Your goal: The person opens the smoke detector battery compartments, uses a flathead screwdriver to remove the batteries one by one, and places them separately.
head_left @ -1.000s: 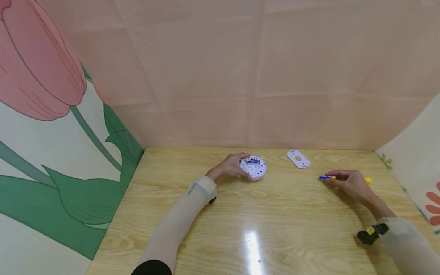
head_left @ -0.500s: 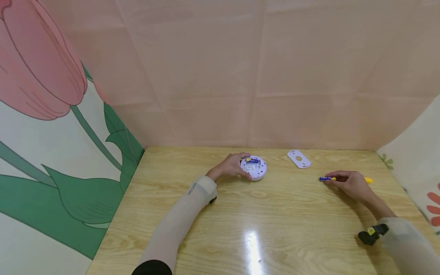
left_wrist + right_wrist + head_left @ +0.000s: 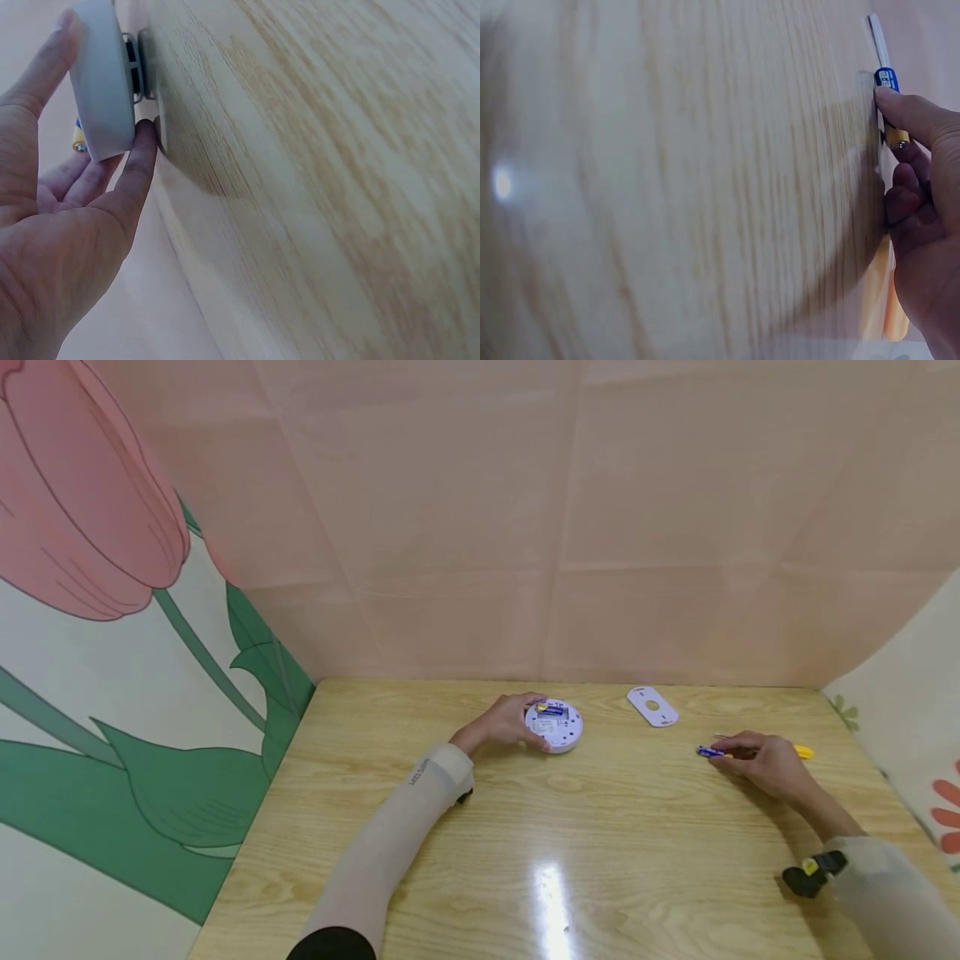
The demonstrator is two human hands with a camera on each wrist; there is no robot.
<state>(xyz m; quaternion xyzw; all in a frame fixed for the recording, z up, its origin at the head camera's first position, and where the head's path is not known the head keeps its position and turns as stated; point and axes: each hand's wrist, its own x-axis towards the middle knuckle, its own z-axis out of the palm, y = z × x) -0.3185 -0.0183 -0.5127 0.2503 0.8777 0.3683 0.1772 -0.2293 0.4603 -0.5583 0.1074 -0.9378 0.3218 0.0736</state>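
My left hand [image 3: 504,723] grips the left edge of a round white smoke alarm [image 3: 561,738] near the table's back. Its battery side faces up, with a blue and yellow battery [image 3: 553,711] in the compartment. In the left wrist view, the alarm [image 3: 105,90] stands edge-on above the wood, a slotted dark part jutting from its underside. At the right, my right hand [image 3: 768,764] pinches a second blue and yellow battery [image 3: 887,79] between thumb and fingers. Beside that hand lies a screwdriver, its yellow handle [image 3: 804,752] and thin metal shaft [image 3: 879,39] showing; the hand hides its middle.
Between the hands, toward the back edge, a white oblong plate [image 3: 652,707] with a round hole lies on the wooden table [image 3: 480,877]. Behind the table hangs a pinkish cloth [image 3: 450,527]. Flower-printed panels [image 3: 150,693] flank both sides.
The battery in my right fingers has tilted slightly, and the screwdriver's shaft now shows behind it. My left hand and the smoke alarm have stayed in place.
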